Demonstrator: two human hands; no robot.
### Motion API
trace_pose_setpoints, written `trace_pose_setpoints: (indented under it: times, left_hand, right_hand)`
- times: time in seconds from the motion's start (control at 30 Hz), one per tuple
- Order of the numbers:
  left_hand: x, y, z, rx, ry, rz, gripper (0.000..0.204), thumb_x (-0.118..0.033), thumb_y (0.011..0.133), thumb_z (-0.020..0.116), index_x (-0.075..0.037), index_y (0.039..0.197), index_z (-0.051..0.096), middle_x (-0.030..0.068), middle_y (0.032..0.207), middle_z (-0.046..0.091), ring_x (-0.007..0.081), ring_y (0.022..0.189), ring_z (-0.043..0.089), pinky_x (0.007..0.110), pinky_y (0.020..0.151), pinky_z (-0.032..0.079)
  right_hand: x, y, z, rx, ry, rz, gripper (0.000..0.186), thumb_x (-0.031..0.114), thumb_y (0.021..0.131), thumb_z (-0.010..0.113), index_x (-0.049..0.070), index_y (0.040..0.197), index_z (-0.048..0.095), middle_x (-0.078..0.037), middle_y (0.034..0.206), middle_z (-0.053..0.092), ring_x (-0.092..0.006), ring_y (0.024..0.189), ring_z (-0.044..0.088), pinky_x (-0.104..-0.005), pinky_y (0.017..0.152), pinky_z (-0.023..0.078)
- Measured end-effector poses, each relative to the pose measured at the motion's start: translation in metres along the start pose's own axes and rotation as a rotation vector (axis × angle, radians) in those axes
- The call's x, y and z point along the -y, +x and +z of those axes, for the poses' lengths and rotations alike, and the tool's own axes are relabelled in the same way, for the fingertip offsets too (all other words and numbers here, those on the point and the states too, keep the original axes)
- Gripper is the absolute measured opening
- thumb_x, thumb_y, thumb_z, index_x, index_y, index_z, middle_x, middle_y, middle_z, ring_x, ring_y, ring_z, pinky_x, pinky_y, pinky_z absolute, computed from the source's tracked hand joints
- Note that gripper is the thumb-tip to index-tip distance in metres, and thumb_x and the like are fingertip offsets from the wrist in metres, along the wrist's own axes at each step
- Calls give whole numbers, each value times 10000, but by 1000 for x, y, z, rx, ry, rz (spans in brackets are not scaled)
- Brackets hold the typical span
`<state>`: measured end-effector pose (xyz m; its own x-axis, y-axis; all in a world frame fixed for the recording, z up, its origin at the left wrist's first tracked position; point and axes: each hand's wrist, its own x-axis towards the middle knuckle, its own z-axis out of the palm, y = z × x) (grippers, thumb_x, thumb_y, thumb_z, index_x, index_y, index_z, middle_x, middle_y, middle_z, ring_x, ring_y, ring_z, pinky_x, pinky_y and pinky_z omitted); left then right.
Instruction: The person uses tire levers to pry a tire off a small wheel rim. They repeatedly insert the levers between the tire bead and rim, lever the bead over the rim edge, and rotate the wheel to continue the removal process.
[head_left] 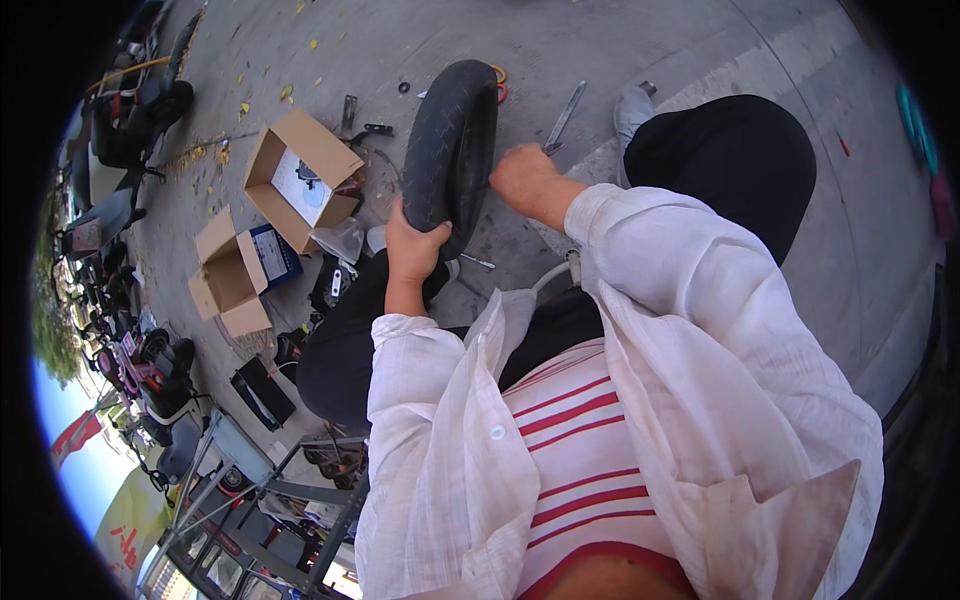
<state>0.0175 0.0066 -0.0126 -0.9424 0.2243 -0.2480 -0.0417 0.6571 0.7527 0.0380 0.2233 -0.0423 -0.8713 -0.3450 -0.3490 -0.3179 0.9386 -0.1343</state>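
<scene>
A black treaded rubber tyre point(437, 150) stands on edge in front of me, its hollow inner side turned to the right. My left hand point(412, 243) is wrapped round its near end, with the thumb over the rim. Close to the right side of the tyre is my right hand point(532, 182), its fingers curled into a fist. I cannot make out what, if anything, is inside that fist, or whether it touches the tyre. Just beyond it, a long metal tool point(568, 112) lies on the ground, its near end close to my knuckles.
Two open cardboard boxes, a larger one point(335, 150) and a smaller one point(222, 268), stand at the left among loose parts. An orange ring-shaped handle point(499, 75) lies beyond the tyre. Parked scooters point(125, 150) line the far left; a metal frame point(285, 490) stands at the lower left.
</scene>
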Motion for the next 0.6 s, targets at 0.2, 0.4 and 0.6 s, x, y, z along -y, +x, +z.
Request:
trace_pose_setpoints:
  times: [0.2,0.4,0.6]
  left_hand:
    - [6,-2,1,-28,-4,39,855,-169,588,805,34,1335,444,202,1089,657,292,1003,647,358,915,476]
    - [4,1,-1,-24,1,16,889,-124,579,790,51,1359,402,204,1189,596,291,1113,583,349,981,431]
    - [7,7,-12,10,38,-33,799,-157,582,801,46,1290,492,202,1100,652,298,1017,639,348,914,473]
  right_hand:
    - [11,22,7,-67,-221,-121,186,213,799,632,139,914,758,-64,917,726,-253,878,692,-431,671,501]
    - [16,44,12,-95,-369,-282,174,235,763,647,136,858,755,-44,831,713,-260,785,684,-424,614,483]
    - [10,63,8,-90,-464,-442,175,240,759,654,140,862,753,-36,790,714,-256,741,699,-431,559,487]
